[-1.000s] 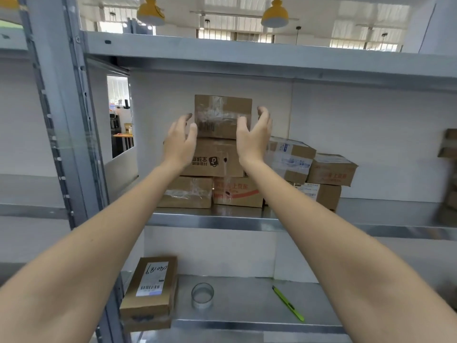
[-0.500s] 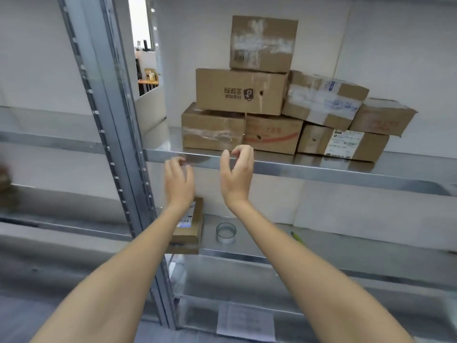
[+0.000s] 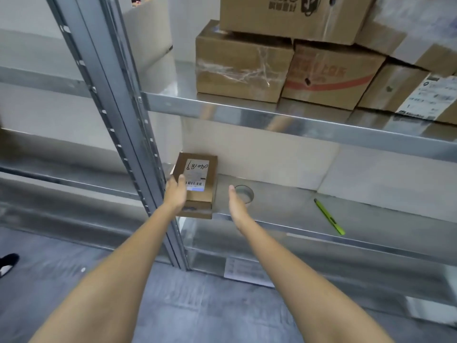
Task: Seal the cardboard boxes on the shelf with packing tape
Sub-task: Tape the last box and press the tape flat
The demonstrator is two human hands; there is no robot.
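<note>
A grey metal shelving rack (image 3: 272,115) stands against a pale wall, its perforated upright post (image 3: 116,115) running down the left side, above a grey floor. On the upper shelf sits a pile of brown cardboard boxes (image 3: 243,68); five are at least partly in view, some cut off by the frame edge, several wrapped in wrinkled clear tape, one with a white shipping label. On the lower shelf (image 3: 371,216) lie three things: one small flat brown cardboard box with a handwritten white label (image 3: 197,174), at the left end and resting on another flat piece of cardboard; one roll of clear packing tape (image 3: 243,193), lying flat just right of it; and one slim green utility knife (image 3: 329,216), well apart to the right. Two bare forearms reach in from below. The left hand (image 3: 176,193) rests on the small box's near left corner, fingers curled over its edge. The right hand (image 3: 236,204) hovers by the tape roll, fingers straight and together, holding nothing. A sheet of white paper (image 3: 247,268) lies on the lowest level.
</note>
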